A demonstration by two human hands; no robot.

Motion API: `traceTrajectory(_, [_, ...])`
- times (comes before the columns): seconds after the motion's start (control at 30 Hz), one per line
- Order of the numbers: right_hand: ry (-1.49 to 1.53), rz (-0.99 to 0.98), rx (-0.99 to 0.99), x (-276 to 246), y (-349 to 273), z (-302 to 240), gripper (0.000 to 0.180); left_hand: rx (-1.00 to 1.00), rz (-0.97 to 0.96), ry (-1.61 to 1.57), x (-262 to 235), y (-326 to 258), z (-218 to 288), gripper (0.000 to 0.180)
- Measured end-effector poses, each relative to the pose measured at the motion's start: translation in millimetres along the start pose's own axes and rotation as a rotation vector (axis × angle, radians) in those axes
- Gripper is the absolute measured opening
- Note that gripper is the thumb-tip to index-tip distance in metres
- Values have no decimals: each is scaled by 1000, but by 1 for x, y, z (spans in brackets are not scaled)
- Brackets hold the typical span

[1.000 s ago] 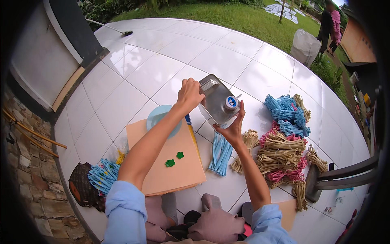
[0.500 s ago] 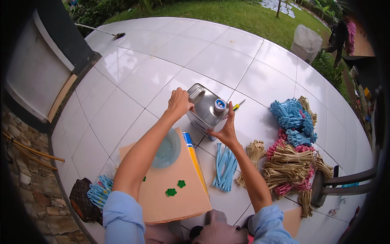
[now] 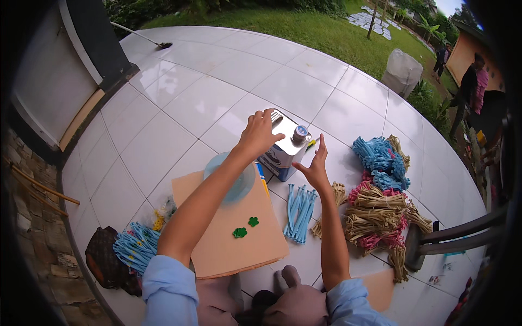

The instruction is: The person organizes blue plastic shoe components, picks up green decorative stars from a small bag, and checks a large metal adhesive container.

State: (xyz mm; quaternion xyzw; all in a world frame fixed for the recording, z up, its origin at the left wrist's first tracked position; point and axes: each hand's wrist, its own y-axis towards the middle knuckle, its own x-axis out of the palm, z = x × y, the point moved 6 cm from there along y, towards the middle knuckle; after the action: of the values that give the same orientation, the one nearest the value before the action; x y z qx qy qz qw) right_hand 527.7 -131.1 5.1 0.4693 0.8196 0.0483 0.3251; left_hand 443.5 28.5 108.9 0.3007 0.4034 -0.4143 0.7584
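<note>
A square metal can (image 3: 284,158) with a blue-and-silver cap (image 3: 300,132) stands upright on the tiles ahead of me. My left hand (image 3: 262,133) is at its left top edge beside the handle (image 3: 277,118), thumb apart from the fingers; whether it touches the metal is hard to tell. On the can's right, my right hand (image 3: 315,165) has fingers and thumb spread and holds nothing. A yellow-and-black tool (image 3: 310,145) shows partly behind the can. Below my left forearm, a translucent bluish bowl (image 3: 235,187) sits on a cardboard sheet (image 3: 244,252) with two green flower shapes (image 3: 240,232).
Light-blue stalks (image 3: 299,214) lie near my right forearm. Farther right are piles of blue bundles (image 3: 375,157) and beige bundles (image 3: 375,217), with pink ones between. A dark chair leg (image 3: 416,250) stands there. At left, more blue stalks (image 3: 136,247) lie by a brown bag (image 3: 106,258).
My right hand has opened away from the can's side. My left thumb has swung out over its top. The can looks lower, with its front showing more, and the view has shifted.
</note>
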Motion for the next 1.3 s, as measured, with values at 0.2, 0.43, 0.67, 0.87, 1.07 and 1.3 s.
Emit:
traceTrajectory(0.2, [-24, -269, -65, -32, -13, -124, 51, 40, 78, -299, -70, -80, 10, 38])
traceTrajectory(0.43, [-310, -935, -153, 27, -47, -225, 35, -65, -455, -209, -101, -169, -24, 29])
traceTrajectory(0.67, [-430, -870, -344, 103, -46, -227, 13, -228, -373, 51, -74, -191, -82, 21])
traceTrajectory(0.87, [-388, -594, -681, 134, -94, -226, 10, -431, 113, -100, -41, -238, -144, 16])
traceTrajectory(1.07, [-371, -693, -628, 100, -118, -199, 8, -178, 270, -171, -16, -254, -119, 19])
traceTrajectory(1.3, [-270, -689, -598, 92, -128, -193, 5, -156, 343, -12, -18, -254, -124, 21])
